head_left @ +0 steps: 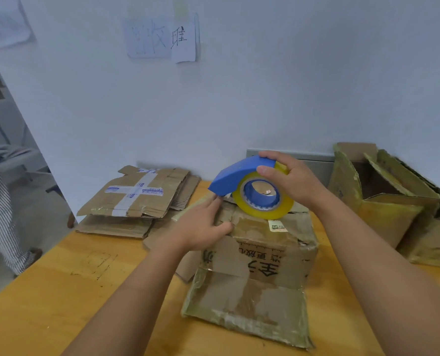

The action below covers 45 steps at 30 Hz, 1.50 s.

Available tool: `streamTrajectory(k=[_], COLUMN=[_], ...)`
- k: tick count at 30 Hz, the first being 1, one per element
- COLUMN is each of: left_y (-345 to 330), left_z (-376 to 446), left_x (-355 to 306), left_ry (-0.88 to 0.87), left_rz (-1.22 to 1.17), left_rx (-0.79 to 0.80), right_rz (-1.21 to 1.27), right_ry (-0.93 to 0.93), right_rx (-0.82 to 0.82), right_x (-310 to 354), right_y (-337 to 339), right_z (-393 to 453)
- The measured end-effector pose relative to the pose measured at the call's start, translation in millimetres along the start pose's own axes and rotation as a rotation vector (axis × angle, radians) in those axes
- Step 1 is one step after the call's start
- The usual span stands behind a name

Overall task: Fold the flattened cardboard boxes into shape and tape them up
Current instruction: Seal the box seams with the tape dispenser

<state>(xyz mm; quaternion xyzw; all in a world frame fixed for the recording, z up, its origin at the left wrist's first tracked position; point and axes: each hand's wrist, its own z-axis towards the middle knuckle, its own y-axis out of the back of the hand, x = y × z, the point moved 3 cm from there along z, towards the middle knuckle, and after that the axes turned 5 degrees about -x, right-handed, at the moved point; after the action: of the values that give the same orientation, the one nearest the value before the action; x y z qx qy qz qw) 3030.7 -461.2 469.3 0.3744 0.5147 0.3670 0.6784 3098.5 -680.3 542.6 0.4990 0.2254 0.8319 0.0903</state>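
One worn, taped box (260,255); right hand (288,178) grips one tape dispenser (249,186); left hand (203,224), fingers straight, presses its top.

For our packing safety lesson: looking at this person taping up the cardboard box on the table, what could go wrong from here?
1. The left hand rests on the box top right beside the blue tape dispenser's front edge; fingers could get taped or nicked.
2. The box's top looks torn and creased, so tape may stick poorly.
3. Its near bottom flap splays loose on the table, so the box might shift while the right hand pulls.
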Motion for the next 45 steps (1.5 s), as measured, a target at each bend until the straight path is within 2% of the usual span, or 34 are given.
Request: streamTrajectory(k=[10,17,21,25,28,34,40,45], left_y=[1,5,-2,-15,-8,-6,-14,-14], left_z=[1,4,13,22,35,49,48,41], left_x=[-6,-9,-16,-25,-21,-22,-33,-41], left_ry=[0.021,0.031,0.019,0.023,-0.024,-0.137,-0.1,-0.19], left_rz=[0.094,0.13,0.242,0.216,0.27,0.387,0.372,0.273], left_rx=[0.058,0.123,0.08,0.011,0.001,0.082,0.146,0.052], right_rz=[-0.042,-0.061,-0.013,0.024,-0.003,-0.085,-0.144,-0.133], right_ry=[-0.029,-0.039,-0.039,-0.065,-0.071,-0.067,-0.056,-0.06], right_rx=[0.102,0.02,-0.041,-0.096,-0.128,-0.118,-0.102,-0.131], right_x=[-4,-12,-18,-16,-14,-11,-16,-19], right_y=[35,71,66,63,61,60,62,63], right_z=[0,-16,-24,-28,-30,-30,-24,-23])
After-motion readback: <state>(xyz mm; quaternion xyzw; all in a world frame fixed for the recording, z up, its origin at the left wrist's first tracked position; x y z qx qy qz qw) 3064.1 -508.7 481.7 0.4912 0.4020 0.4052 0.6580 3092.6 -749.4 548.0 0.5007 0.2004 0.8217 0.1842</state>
